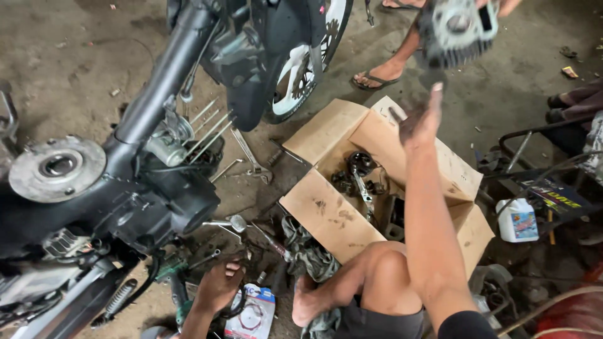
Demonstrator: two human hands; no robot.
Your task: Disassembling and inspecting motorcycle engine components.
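Note:
My right hand (422, 122) is raised over an open cardboard box (326, 213), greasy, its fingers stretched out and blurred. Just above it hangs a finned grey engine cylinder (458, 26), held by another person's hand (502, 6) at the top edge; my hand does not touch it. My left hand (218, 285) rests on the dirty floor at the bottom, among loose tools beside a stripped motorcycle engine (125, 201), and I see nothing in its grip. My bent knee (383, 276) and bare foot (304, 301) lie between the two hands.
Long studs (207, 125) stick out of the engine towards the box. A wheel (308, 63) stands behind. Metal parts lie in the box. A wrench (251, 157), a rag (311, 254), a gasket packet (251, 314) and a white bottle (516, 220) lie around. A person's sandalled foot (377, 78) stands nearby.

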